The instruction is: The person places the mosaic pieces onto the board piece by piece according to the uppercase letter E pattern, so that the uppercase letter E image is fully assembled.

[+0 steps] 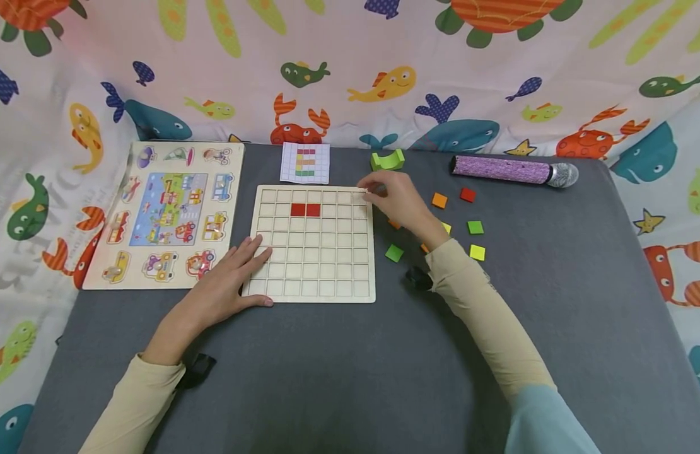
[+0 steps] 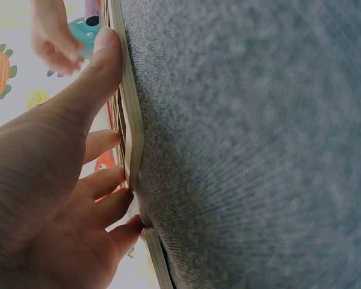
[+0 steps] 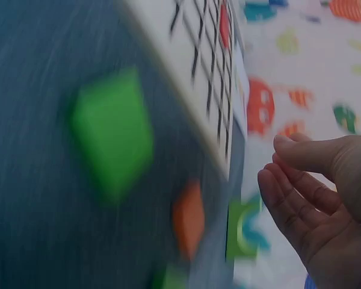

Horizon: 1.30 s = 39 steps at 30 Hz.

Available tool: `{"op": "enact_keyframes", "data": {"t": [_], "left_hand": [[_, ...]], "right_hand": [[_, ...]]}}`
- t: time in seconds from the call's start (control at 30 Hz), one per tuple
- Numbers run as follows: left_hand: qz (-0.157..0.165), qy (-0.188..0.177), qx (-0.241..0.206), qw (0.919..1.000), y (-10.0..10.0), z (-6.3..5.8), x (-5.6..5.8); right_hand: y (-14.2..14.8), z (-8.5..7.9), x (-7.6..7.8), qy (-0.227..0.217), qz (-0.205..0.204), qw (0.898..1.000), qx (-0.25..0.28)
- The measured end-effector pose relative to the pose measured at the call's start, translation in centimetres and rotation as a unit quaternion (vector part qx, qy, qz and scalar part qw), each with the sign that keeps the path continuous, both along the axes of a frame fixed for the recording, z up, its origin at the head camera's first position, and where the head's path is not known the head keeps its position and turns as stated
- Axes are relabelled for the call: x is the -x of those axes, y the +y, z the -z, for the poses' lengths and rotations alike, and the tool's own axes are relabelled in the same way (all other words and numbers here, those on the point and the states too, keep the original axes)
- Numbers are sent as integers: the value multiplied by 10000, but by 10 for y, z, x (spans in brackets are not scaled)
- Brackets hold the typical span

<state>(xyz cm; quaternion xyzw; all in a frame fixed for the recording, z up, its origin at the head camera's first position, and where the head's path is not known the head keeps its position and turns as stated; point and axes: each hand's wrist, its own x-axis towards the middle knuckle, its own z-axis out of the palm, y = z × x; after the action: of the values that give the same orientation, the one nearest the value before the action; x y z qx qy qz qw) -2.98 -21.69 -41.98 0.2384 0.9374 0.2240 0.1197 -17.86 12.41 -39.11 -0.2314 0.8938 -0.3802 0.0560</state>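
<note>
the wooden grid board (image 1: 313, 271) lies flat near the middle of the grey table (image 1: 327, 372), two red tiles (image 1: 306, 210) set side by side in its second row from the far edge. the person's left hand (image 1: 227, 277) rests against the board's near left corner, fingers spread along the left side and thumb lying by the near edge. the right hand (image 1: 395, 195) hovers at the far right corner, fingers loosely bent with the thumb close to their tips; from the right wrist it seems relaxed.

to the right of the board, loose tiles lie scattered: a green tile (image 1: 394, 253) near the board's right edge, an orange tile (image 1: 439, 200) beyond the right wrist, a loose red tile (image 1: 467, 194) next to it, and a yellow tile (image 1: 477, 253) close by the tan sleeve (image 1: 480, 309). a curved green block (image 1: 387, 161) sits behind the right hand. a patterned card (image 1: 306, 162) lies just past the board, a picture puzzle (image 1: 168, 208) to its left, a glittery purple microphone (image 1: 503, 169) far right.
</note>
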Motion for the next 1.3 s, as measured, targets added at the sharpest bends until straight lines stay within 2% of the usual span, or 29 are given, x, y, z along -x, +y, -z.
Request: {"op": "enact_keyframes", "data": {"t": [0.17,0.33,0.53,0.77,1.0,1.3], "left_hand": [[-9,-47,-19,10000,0,-1,0],[0,-52,-2,10000,0,-1,0],[1,-82,-10,10000,0,-1,0],[10,-55,-12,10000,1,-2,1],[-18,-156,6,9999,2,0,1],[-47,-103,24,9999,0,0,1]], "right_hand": [[56,-2,2,83,601,9979,-237],[108,0,1,111,1146,9915,-607],[148,4,-1,139,1357,9857,-992],[165,8,-1,76,1466,9840,-1013],[170,16,-1,-370,1552,9830,-914],[169,11,3,-324,1456,9839,-983]]}}
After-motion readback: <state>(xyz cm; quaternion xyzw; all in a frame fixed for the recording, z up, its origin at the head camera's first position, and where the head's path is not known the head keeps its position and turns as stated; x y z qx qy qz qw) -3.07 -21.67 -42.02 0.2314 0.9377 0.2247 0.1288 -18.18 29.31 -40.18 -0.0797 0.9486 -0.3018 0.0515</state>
